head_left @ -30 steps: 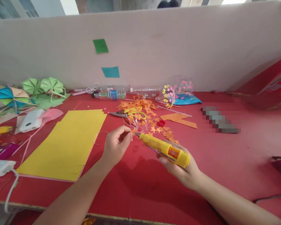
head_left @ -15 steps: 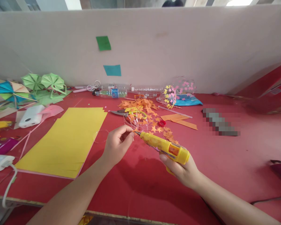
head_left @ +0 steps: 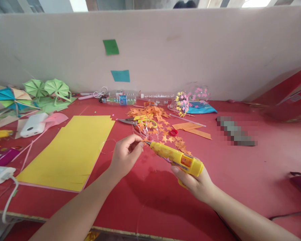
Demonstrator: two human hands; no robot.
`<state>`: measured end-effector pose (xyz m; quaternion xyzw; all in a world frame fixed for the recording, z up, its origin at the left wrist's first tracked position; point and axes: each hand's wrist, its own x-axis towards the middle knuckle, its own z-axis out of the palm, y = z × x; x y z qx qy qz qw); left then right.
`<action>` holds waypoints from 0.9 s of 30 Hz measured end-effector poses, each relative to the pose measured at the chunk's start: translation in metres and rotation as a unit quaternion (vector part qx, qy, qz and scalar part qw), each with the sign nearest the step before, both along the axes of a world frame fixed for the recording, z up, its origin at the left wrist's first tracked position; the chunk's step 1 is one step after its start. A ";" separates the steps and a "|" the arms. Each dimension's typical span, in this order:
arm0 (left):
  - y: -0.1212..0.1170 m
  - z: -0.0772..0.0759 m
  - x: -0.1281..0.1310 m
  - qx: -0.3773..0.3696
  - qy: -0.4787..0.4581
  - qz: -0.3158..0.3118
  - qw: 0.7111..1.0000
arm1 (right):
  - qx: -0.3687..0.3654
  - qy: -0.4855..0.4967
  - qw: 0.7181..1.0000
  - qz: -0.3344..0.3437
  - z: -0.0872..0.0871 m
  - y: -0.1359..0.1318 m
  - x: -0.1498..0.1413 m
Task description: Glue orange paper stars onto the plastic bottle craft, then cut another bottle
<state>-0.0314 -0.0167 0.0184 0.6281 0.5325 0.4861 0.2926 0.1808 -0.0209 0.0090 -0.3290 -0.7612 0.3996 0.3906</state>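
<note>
The left hand (head_left: pixel 127 154) is closed to a pinch, thumb against forefinger, with a small orange paper piece (head_left: pixel 144 141) at its fingertips; most of the piece is hidden, so its full shape cannot be told. The right hand (head_left: pixel 198 185) is wrapped around the handle of a yellow plastic glue gun (head_left: pixel 168 153); whether the trigger is pressed cannot be seen.

Step in hand, as judged: applying glue to the pinched piece. The gun's dark pointed nozzle (head_left: pixel 147 143) is at the piece, just right of the left fingertips; contact cannot be confirmed. The next move calls for a steady pinch and fingertips clear of the nozzle.

Just beyond the left hand lies a clear plastic fluted cut piece (head_left: pixel 153 136) with orange paper stars about it. Further loose orange paper stars (head_left: pixel 180 144) lie beyond the glue gun, near a round red plastic cap (head_left: pixel 174 133). Left of the left hand, flat yellow paper sheets (head_left: pixel 65 150) lie on the red desk (head_left: pixel 150 207).
</note>
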 end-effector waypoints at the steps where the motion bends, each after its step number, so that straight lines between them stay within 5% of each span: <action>1: 0.000 0.000 0.000 0.000 0.000 0.000 1.000 | 0.003 -0.003 1.000 0.000 0.000 0.000 0.000; 27: 0.001 -0.002 -0.001 0.008 0.013 -0.003 1.000 | -0.008 -0.001 1.000 0.012 0.003 -0.001 -0.002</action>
